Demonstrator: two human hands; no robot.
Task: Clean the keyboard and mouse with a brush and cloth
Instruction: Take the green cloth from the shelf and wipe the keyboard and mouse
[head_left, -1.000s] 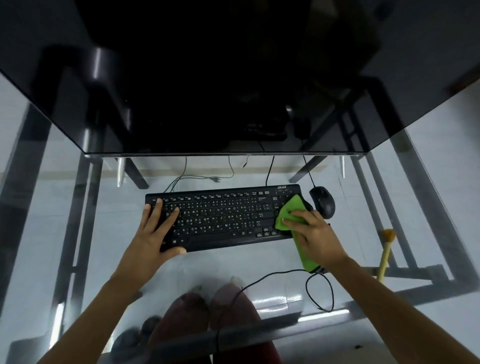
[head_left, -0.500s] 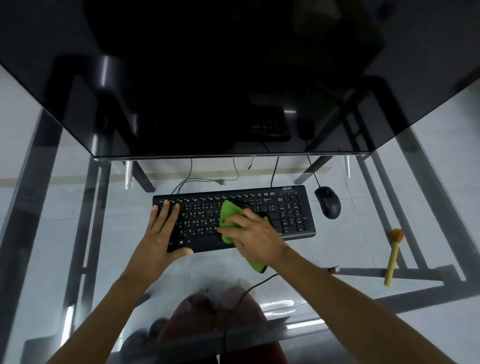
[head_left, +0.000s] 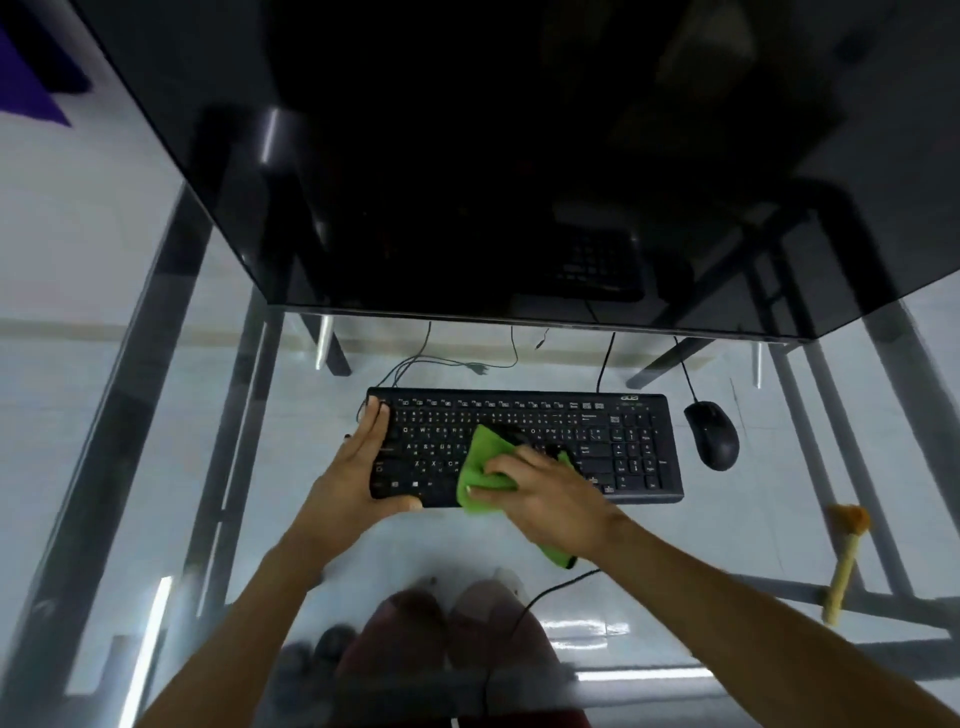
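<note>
A black keyboard lies on a glass desk. My right hand presses a bunched green cloth onto the middle keys, near the front edge; a tail of the cloth hangs out under my wrist. My left hand grips the keyboard's left end, fingers flat on the keys and thumb under the front edge. A black mouse rests just right of the keyboard, untouched. A brush with a pale wooden handle and orange bristles lies at the far right.
A large dark monitor overhangs the back of the desk. Cables trail behind the keyboard, and another cable loops near the front edge. My knees and the metal desk frame show through the glass.
My right hand has swept the green cloth leftwards, from the keyboard's right end to its middle. My left hand stays on the left end, now gripping it more from the side.
</note>
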